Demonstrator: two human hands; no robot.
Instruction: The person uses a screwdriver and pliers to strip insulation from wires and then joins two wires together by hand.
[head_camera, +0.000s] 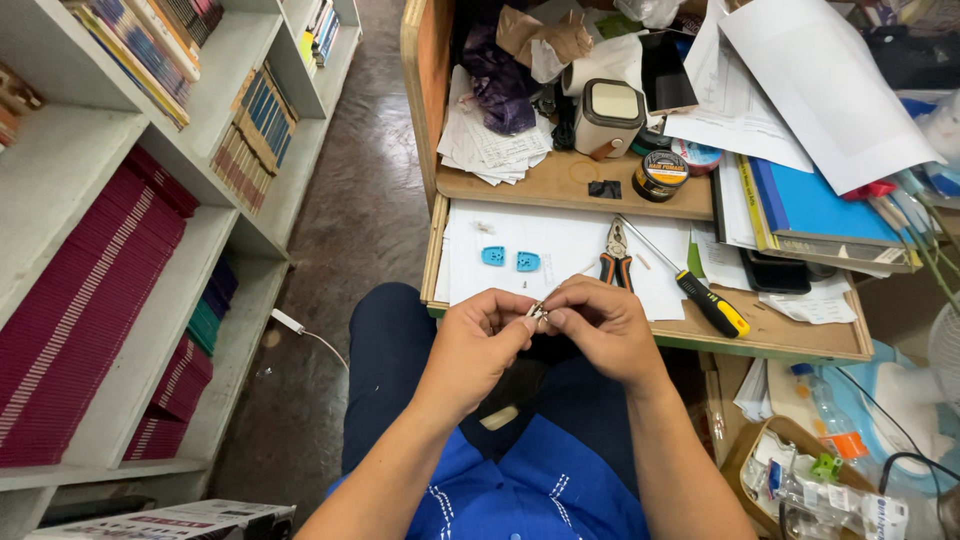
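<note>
At far left, shelves (150, 330) carry stacked magenta books (90, 300). My left hand (480, 335) pinches a small metal part (537, 312) between thumb and fingertips, closed on it. My right hand (600, 325) pinches the same part from the other side. Both hands sit near the tabletop (780, 335) edge. Beyond lie two blue plastic pieces (510, 259), pliers (616, 255) and, rightmost, a screwdriver (690, 285).

2 hands: left hand (478, 335), right hand (598, 322). 1 small metal part (538, 312) between them. 2 blue plastic pieces (493, 256) (528, 262). 1 pliers (616, 256). 1 screwdriver (690, 283). 1 round tin (661, 174). 1 tape roll (696, 155). 1 plastic bottle (828, 413).
</note>
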